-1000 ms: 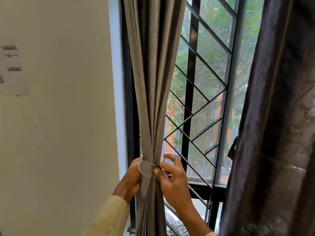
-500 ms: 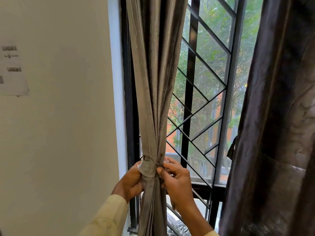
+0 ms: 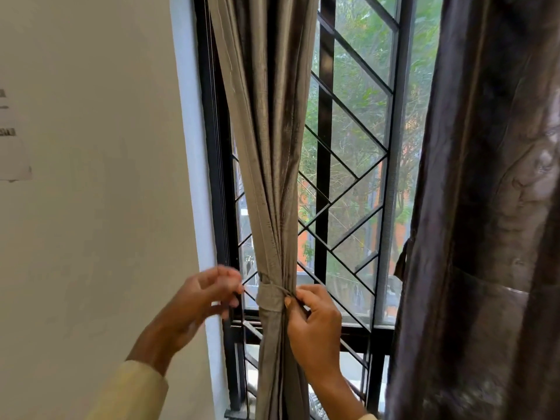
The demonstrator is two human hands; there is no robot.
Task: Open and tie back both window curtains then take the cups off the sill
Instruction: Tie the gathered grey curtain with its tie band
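Note:
The left curtain (image 3: 266, 140), grey-brown, hangs gathered into a narrow bunch in front of the window. A fabric tie-back band (image 3: 269, 297) wraps around it at hand height. My right hand (image 3: 312, 322) pinches the band's end at the curtain's right side. My left hand (image 3: 203, 298) is off the curtain, a little to its left, fingers curled and apart with nothing in them. The right curtain (image 3: 485, 207), darker brown, hangs loose at the right, untied. No cups or sill are visible.
A black window frame and diagonal metal grille (image 3: 342, 165) stand behind the curtains, trees and a building beyond. A pale wall (image 3: 106, 177) with a paper sheet (image 3: 12, 140) fills the left.
My left hand has let go of the curtain and moved left, away from it. My right hand stays on the band. The view has shifted slightly.

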